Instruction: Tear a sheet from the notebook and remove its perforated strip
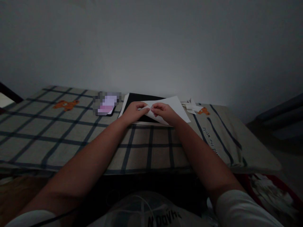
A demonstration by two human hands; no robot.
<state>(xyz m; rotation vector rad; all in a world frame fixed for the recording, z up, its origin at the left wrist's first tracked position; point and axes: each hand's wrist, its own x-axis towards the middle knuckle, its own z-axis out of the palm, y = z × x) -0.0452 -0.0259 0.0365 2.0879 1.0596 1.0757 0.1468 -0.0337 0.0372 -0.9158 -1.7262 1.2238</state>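
Note:
Both hands meet over a sheet of white paper (176,108) at the middle of the table. My left hand (135,111) pinches a small piece of white paper (146,108) between thumb and fingers. Close beside it, my right hand (163,111) is closed on the same small piece, fingertips nearly touching those of the left. Its exact shape is partly covered by the fingers. Beneath the hands lies a flat black-topped board or book (134,99) with white edges, partly hidden by the large sheet.
A lit phone (107,105), its screen blurred, lies left of the board. Folded white paper pieces (192,106) lie to the right. A checked tablecloth (137,148) covers the table, which stands against a grey wall (151,47). A red container (272,189) holding crumpled whitish stuff stands below right.

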